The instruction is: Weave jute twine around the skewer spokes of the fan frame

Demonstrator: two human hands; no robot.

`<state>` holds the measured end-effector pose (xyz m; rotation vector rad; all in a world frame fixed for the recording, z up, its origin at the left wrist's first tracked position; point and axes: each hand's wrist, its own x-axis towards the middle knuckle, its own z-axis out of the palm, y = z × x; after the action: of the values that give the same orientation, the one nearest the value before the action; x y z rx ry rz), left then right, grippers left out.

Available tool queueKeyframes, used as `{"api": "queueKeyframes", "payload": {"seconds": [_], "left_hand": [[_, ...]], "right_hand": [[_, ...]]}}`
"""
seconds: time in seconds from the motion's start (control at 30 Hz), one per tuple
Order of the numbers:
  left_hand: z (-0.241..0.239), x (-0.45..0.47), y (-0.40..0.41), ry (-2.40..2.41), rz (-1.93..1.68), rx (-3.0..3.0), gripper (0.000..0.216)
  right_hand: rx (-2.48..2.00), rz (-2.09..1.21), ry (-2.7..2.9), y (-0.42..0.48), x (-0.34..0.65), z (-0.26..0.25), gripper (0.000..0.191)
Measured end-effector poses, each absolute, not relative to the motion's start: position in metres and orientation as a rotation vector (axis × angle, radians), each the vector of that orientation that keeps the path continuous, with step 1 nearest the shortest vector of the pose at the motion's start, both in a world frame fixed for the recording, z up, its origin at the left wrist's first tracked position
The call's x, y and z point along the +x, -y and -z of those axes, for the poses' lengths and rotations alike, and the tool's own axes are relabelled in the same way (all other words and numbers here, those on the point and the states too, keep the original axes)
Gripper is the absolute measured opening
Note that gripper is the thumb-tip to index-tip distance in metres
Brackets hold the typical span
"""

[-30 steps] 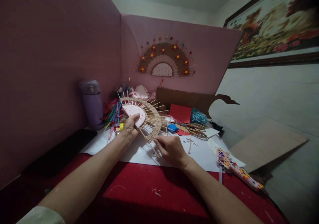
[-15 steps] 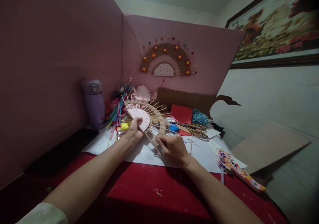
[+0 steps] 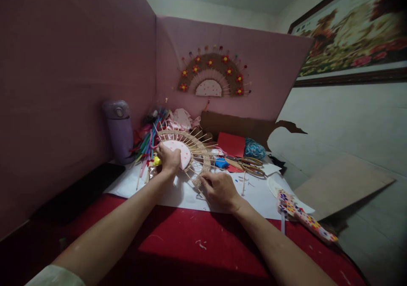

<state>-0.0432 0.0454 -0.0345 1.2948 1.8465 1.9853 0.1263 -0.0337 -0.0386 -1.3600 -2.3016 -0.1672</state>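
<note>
A purple flask (image 3: 118, 129) stands at ten o'clock from the left hand (image 3: 168, 159). That hand is closed over the pink half-disc (image 3: 185, 154) at the hub of the woven fan (image 3: 204, 154) and holds it tilted above the white sheet (image 3: 178, 195) on the worktop (image 3: 190, 239). The fan's wicker band arcs from the left hand's twelve o'clock round to its four o'clock, where the right hand (image 3: 220, 188) pinches the band's lower end with narrow fingers; scissors (image 3: 251, 166) lie apart at that hand's two o'clock.
</note>
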Motion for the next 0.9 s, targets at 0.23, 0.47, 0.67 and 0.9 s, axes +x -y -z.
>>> {"api": "queueKeyframes", "payload": {"seconds": [0.23, 0.47, 0.67, 0.9], "left_hand": [[0.034, -0.024, -0.026, -1.186, -1.596, 2.196, 0.025], [0.036, -0.019, -0.023, -1.075, -1.424, 2.297, 0.014], [0.025, -0.026, -0.018, -1.112, -1.045, 2.328, 0.007], [0.024, -0.024, -0.012, -1.152, -0.941, 2.514, 0.014]], "right_hand": [[-1.340, -0.015, 2.200, 0.026, 0.128, 0.042, 0.023], [-1.314, -0.024, 2.127, 0.021, 0.130, 0.046, 0.026], [-1.347, 0.008, 2.062, 0.021, 0.129, 0.045, 0.026], [-1.401, 0.032, 2.064, 0.022, 0.130, 0.043, 0.025]]}}
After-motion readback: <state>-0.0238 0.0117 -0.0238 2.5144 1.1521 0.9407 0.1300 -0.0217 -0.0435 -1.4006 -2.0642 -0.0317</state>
